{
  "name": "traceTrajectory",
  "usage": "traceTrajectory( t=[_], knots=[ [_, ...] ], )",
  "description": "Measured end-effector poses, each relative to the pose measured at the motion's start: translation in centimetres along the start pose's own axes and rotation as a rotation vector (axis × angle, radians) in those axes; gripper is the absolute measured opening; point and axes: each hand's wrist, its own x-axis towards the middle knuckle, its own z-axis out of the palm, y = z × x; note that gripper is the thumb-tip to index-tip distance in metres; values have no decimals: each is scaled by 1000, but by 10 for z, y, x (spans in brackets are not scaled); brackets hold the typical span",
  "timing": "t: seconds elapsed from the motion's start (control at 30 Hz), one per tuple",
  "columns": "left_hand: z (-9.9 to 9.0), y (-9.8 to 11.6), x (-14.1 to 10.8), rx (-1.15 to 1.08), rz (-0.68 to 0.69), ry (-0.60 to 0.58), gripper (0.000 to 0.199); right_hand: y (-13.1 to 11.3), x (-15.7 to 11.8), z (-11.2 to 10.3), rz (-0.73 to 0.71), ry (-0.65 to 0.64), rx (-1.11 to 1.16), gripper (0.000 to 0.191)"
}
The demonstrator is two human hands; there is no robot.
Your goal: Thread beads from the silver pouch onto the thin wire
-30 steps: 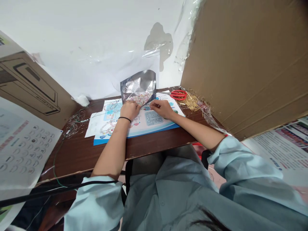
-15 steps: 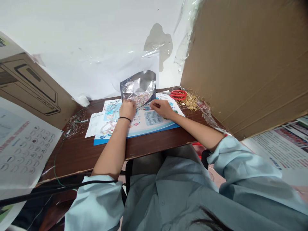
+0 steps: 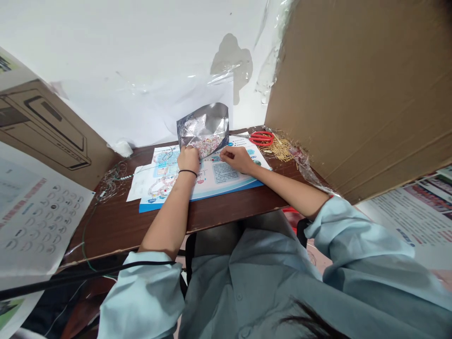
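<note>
A silver-lined bag (image 3: pixel 212 122) stands open against the wall, with many small pink, white and coloured beads (image 3: pixel 208 145) in its lower part. My left hand (image 3: pixel 189 159) is at the bag's lower left edge, beside the beads. Its fingers are curled closed, and the fingertips are hidden, so what they hold cannot be made out. Just right of the bag, my right hand (image 3: pixel 237 159) is closed in a pinch above the printed sheet (image 3: pixel 226 173). Whatever lies between its fingertips is too small to name.
Red-handled scissors (image 3: pixel 261 138) lie at the back right, by a heap of thin gold-coloured sticks (image 3: pixel 280 149) and crumpled clear plastic (image 3: pixel 307 169). Tangled clear thread (image 3: pixel 113 181) lies on the table's left side. Cardboard panels (image 3: pixel 353 94) rise at both sides.
My left hand has shifted slightly right, against the bag's lower edge. My right hand has barely moved and stays pinched.
</note>
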Motion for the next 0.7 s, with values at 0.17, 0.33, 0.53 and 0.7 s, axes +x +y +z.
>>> traceTrajectory(
  t=[0.17,0.33,0.53,0.7],
  knots=[
    [3,-4,2,-12,1,9,33,0,0,0,-4,-5,5,13],
    [-2,-3,1,-25,-62,-26,34,-1,0,0,-16,-9,16,11],
    [-4,-3,-2,24,-15,-10,40,-1,0,-1,-8,-21,14,12],
    [-4,-3,-1,18,-1,-11,35,-1,1,0,-1,-36,14,11]
  ],
)
